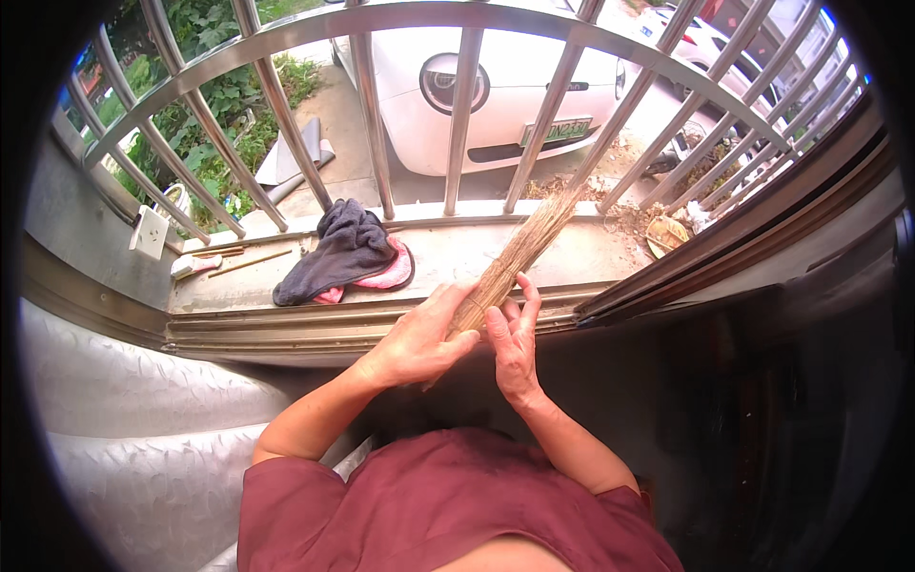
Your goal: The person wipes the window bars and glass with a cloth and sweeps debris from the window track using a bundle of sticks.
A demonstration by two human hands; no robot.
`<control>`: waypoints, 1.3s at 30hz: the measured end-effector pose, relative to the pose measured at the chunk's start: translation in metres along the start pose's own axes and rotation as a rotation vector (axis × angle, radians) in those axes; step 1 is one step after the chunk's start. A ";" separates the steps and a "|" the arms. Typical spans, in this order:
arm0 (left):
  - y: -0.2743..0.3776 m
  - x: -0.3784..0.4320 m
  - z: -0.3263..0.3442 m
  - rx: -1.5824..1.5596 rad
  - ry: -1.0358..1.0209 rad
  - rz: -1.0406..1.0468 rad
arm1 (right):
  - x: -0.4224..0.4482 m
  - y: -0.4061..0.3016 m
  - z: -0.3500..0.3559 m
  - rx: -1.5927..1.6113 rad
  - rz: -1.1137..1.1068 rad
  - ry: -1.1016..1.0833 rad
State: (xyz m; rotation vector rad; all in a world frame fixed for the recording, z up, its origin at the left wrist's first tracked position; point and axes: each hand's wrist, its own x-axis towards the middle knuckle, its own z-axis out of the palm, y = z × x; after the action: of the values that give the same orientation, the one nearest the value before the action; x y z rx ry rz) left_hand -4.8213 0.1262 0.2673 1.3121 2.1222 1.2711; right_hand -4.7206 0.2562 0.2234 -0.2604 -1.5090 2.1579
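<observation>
A small hand broom of dry straw (509, 266) slants over the window track, its bristly end up and to the right, against the foot of the metal bars. My left hand (427, 336) is closed around its lower part. Beside it, my right hand (513, 339) touches the broom's right side with bent fingers; whether it grips is hard to tell. Left of the broom, a dark grey cloth (336, 250) lies bunched on the outer sill (447, 250), over a pink cloth (393, 268).
Metal bars (465, 121) stand beyond the sill. Thin sticks (250, 263) and a white-headed brush (194, 266) lie at its left end, below a white socket plate (149, 232). A sliding window frame (715, 229) is at right. A white car (515, 86) stands outside.
</observation>
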 end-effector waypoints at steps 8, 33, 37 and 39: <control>-0.102 -0.028 -0.060 0.785 0.497 -0.435 | -0.008 -0.003 0.034 0.058 0.277 -0.065; -0.107 -0.002 -0.075 0.313 1.096 0.095 | -0.045 0.001 -0.015 -0.162 0.051 0.084; -0.171 0.048 -0.022 0.765 0.585 -0.293 | -0.048 -0.014 -0.007 -0.163 0.064 -0.011; -0.160 0.068 -0.026 0.694 0.596 -0.443 | -0.044 -0.009 -0.016 -0.222 0.049 0.014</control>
State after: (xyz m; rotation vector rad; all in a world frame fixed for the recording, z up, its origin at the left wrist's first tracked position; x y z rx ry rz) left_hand -4.9600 0.1426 0.1602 0.5926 3.2356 0.8145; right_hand -4.6734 0.2500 0.2208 -0.3908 -1.7527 2.0197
